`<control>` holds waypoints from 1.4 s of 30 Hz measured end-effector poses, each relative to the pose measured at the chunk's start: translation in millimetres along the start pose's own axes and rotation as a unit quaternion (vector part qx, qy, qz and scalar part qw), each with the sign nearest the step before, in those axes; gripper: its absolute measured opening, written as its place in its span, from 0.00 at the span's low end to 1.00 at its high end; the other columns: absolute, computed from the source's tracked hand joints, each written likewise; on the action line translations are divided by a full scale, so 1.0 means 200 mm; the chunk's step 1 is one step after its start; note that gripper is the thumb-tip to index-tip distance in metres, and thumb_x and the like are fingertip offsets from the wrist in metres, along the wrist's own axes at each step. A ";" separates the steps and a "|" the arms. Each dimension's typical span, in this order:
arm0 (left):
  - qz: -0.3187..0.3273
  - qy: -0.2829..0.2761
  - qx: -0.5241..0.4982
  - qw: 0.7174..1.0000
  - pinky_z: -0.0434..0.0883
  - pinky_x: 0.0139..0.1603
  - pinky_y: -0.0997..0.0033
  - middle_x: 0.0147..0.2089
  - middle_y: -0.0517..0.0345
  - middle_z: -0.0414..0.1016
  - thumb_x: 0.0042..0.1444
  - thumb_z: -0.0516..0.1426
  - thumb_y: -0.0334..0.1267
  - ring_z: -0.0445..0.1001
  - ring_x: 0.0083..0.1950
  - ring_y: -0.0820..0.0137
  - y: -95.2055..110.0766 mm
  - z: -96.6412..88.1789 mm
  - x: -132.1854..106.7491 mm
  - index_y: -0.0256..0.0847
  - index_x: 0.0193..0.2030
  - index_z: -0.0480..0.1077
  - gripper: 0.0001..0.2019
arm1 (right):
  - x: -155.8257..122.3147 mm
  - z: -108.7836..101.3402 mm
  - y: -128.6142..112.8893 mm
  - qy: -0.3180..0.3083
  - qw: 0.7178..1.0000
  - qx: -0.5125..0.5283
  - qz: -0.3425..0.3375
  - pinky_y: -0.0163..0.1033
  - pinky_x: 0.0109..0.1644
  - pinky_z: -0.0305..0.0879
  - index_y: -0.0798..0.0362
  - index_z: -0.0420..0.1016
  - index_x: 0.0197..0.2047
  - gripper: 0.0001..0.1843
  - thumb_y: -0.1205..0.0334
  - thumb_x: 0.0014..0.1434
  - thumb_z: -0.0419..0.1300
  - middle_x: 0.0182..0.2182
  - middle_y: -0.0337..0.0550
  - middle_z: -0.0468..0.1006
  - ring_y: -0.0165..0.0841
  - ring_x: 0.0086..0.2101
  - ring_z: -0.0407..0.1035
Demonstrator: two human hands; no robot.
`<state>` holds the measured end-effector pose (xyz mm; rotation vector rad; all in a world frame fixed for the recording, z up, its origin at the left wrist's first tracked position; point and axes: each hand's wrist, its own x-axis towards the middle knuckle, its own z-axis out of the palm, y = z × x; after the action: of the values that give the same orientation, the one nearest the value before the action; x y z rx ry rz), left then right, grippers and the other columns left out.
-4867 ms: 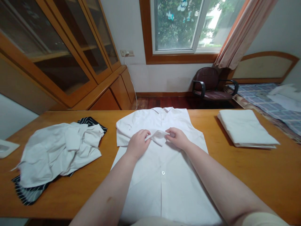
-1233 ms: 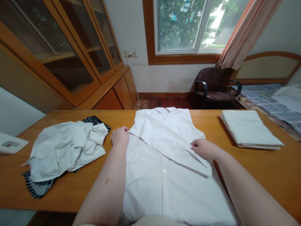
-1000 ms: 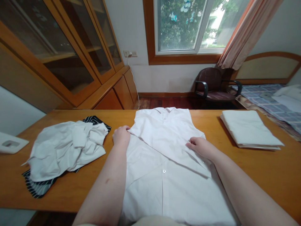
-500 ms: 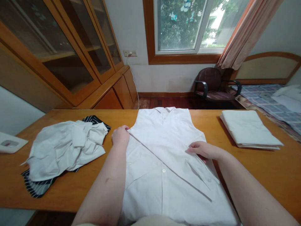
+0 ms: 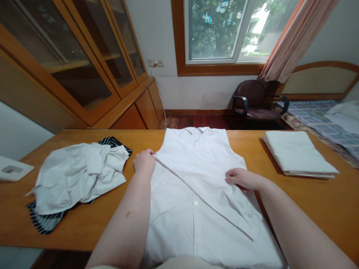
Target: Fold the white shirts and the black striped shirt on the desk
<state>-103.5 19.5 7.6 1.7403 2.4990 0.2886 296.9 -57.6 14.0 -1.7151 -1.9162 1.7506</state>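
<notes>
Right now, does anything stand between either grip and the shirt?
Nothing visible: the left grip holds the shirt at its left edge and the right grip touches its right side. The pile lies apart to the left, the stack apart to the right.

Open brown wooden tabletop (image 5: 255, 157) separated the white collared shirt (image 5: 195, 175) and folded white cloth (image 5: 300, 151). Leftward, a crumpled white garment (image 5: 80, 175) obstructed, its height unclear.

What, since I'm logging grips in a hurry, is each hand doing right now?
Left hand: curled at the edge of the white shirt; pinching or just pressing can't be told.
Right hand: partly curled on the shirt; whether it grips cloth can't be told.
</notes>
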 end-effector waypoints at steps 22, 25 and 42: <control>0.211 0.019 -0.053 0.976 0.58 0.62 0.63 0.59 0.48 0.67 0.60 0.47 0.40 0.62 0.61 0.61 0.10 0.02 -0.07 0.39 0.57 0.66 0.20 | 0.01 0.03 -0.04 0.052 0.997 -0.052 0.014 0.31 0.16 0.50 0.51 0.58 0.23 0.10 0.58 0.49 0.55 0.15 0.31 0.59 0.24 0.13 0.56; 0.315 -0.076 -0.054 0.944 0.47 0.67 0.61 0.70 0.49 0.50 0.61 0.46 0.47 0.46 0.70 0.62 0.16 0.08 -0.13 0.39 0.66 0.54 0.28 | 0.01 0.03 -0.05 0.068 0.996 -0.063 0.015 0.31 0.16 0.50 0.51 0.59 0.23 0.11 0.55 0.50 0.56 0.16 0.31 0.59 0.25 0.14 0.56; 0.273 -0.136 0.045 0.951 0.41 0.67 0.52 0.72 0.54 0.38 0.57 0.45 0.59 0.36 0.72 0.57 0.18 0.14 -0.11 0.45 0.69 0.45 0.36 | -0.08 -0.04 -0.04 -0.009 1.000 -0.010 -0.002 0.35 0.35 0.68 0.53 0.76 0.39 0.21 0.46 0.47 0.62 0.35 0.41 0.79 0.36 0.33 0.73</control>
<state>-57.4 14.9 -13.1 2.3018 1.8343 -0.0372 302.3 -61.6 32.9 -1.7062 -1.9504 1.7563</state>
